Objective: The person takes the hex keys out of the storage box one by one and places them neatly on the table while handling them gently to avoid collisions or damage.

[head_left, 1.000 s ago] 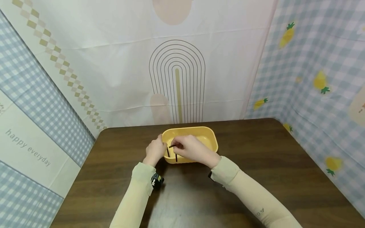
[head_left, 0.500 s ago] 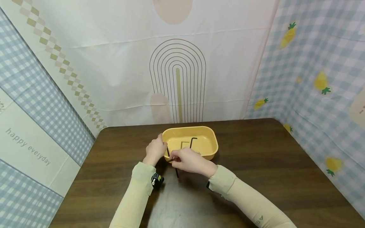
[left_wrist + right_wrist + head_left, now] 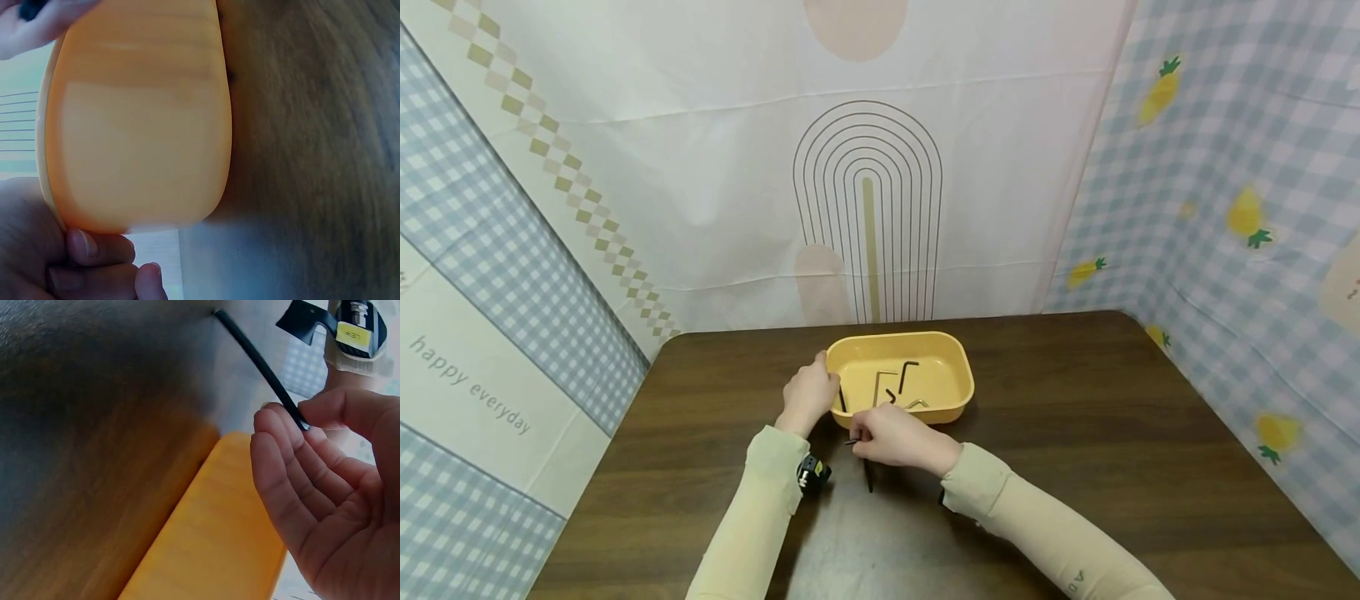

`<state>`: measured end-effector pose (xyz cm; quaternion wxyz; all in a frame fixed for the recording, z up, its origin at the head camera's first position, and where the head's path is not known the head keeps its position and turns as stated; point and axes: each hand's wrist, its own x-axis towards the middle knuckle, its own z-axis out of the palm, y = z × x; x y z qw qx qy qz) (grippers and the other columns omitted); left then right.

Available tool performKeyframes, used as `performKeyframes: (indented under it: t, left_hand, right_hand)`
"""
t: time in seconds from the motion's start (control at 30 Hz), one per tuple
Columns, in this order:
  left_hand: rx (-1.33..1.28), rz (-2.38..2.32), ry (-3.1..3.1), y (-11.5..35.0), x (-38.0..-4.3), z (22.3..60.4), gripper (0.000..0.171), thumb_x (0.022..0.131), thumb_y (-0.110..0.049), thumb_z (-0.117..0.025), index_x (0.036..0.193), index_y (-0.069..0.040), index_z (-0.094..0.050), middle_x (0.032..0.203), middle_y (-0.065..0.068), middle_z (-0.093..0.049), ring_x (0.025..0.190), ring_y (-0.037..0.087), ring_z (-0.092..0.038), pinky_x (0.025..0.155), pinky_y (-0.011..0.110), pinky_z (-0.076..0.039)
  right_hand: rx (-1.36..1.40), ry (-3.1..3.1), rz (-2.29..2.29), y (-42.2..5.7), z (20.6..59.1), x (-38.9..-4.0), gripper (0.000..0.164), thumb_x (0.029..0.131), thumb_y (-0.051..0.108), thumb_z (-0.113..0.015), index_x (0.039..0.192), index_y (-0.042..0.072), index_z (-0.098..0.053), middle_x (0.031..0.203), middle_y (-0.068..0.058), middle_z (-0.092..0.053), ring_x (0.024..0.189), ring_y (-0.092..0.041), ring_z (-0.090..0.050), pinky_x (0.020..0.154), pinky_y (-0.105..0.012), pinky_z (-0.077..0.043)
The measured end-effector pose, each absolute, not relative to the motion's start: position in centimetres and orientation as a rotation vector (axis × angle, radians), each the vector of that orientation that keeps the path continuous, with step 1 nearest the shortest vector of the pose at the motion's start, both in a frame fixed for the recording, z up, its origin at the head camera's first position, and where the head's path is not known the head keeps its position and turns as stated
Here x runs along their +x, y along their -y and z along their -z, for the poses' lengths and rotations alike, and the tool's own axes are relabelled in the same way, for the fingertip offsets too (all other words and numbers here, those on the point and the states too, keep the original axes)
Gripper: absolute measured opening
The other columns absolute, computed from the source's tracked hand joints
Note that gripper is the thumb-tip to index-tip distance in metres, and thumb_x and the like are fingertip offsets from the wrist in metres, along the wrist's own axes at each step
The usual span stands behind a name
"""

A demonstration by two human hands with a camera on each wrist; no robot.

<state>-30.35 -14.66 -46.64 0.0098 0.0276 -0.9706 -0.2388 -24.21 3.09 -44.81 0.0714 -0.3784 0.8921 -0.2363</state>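
My right hand [image 3: 898, 437] pinches a black hex key [image 3: 256, 359] between thumb and fingertips, just in front of the yellow tray [image 3: 951, 414]. The key's long arm points down toward the table; its short end pokes out left of the fingers. At the tray's left end, my left hand [image 3: 808, 396] grips the rim, fingers curled at the edge in the left wrist view. Inside lie several more hex keys: a black one [image 3: 902, 379], a brass-coloured one [image 3: 877, 387], a small black one [image 3: 891, 396] and others partly hidden by the near wall.
The dark wooden table [image 3: 1075, 467] extends around the tray, which stands near its back edge. Behind hangs a white printed cloth [image 3: 722, 192], with checked cloth [image 3: 1210, 275] at the sides. A small camera [image 3: 813, 474] is strapped to the left wrist.
My right hand has drawn the black hex key out of the tray, over the near wall and toward me. More keys inside are now uncovered. The left hand stays on the rim.
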Motion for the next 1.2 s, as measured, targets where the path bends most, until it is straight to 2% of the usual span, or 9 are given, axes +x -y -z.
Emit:
performKeyframes:
  t: [0.27, 0.63, 0.87, 1.2]
  left_hand:
    - [0.089, 0.739, 3.035, 14.7, -30.3, 46.5, 0.052, 0.102, -0.022, -0.050, 0.149, -0.001, -0.043, 0.073, 0.009, -0.060, 0.057, 0.024, -0.057, 0.055, 0.040, -0.045]
    - [0.090, 0.719, 3.040, 14.7, -30.4, 46.7, 0.052, 0.101, -0.022, -0.050, 0.148, -0.001, -0.044, 0.081, 0.013, -0.064, 0.063, 0.025, -0.059, 0.060, 0.043, -0.048]
    - [0.089, 0.717, 3.032, 14.7, -30.6, 46.7, 0.052, 0.101, -0.023, -0.049, 0.148, -0.002, -0.044, 0.089, 0.016, -0.067, 0.067, 0.026, -0.060, 0.064, 0.046, -0.050]
    - [0.090, 0.747, 3.028, 14.7, -30.3, 46.6, 0.052, 0.101, -0.022, -0.049, 0.149, -0.001, -0.044, 0.078, 0.010, -0.062, 0.062, 0.024, -0.058, 0.062, 0.043, -0.048]
  right_hand:
    - [-1.074, -2.679, 0.629, -2.6, 45.5, -24.4, 0.004, 0.088, 0.013, -0.074, 0.086, 0.011, -0.071, 0.069, 0.009, -0.058, 0.061, -0.005, -0.051, 0.064, -0.023, -0.046]
    - [-1.068, -2.685, 0.569, -2.5, 46.7, -24.1, 0.022, 0.084, 0.009, -0.073, 0.068, 0.017, -0.060, 0.061, 0.010, -0.053, 0.054, -0.005, -0.047, 0.056, -0.021, -0.041]
    - [-0.991, -2.694, 0.525, -2.4, 46.7, -23.9, 0.022, 0.087, 0.013, -0.073, 0.069, 0.018, -0.060, 0.062, 0.010, -0.053, 0.054, -0.006, -0.049, 0.055, -0.022, -0.041]
    - [-0.972, -2.664, 0.524, -2.4, 47.0, -23.5, 0.023, 0.089, 0.011, -0.072, 0.072, 0.017, -0.058, 0.064, 0.008, -0.053, 0.054, -0.006, -0.049, 0.054, -0.022, -0.041]
